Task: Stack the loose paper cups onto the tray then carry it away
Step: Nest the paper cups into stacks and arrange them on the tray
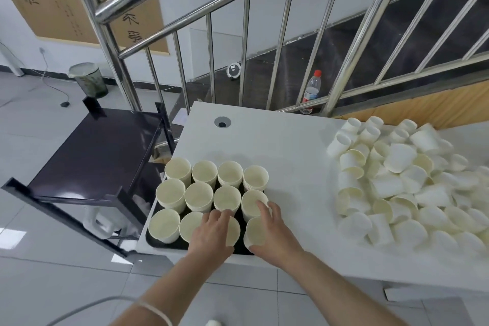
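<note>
A black tray (pixel 158 242) sits at the near left corner of the white table (pixel 291 145) and carries several upright stacks of cream paper cups (pixel 198 194) in rows. My left hand (pixel 211 233) lies over the front-row stack third from the left, fingers curled round its rim. My right hand (pixel 272 233) grips the front right stack (pixel 255 230), with the thumb at its near side and the fingers over its far rim. A big heap of loose paper cups (pixel 402 188) covers the right part of the table.
A dark low cart (pixel 98 151) stands left of the table, close to the tray. A steel stair railing (pixel 246 47) runs behind the table, with a plastic bottle (pixel 312 91) at its foot. A bin (pixel 88 79) stands on the tiled floor at the far left.
</note>
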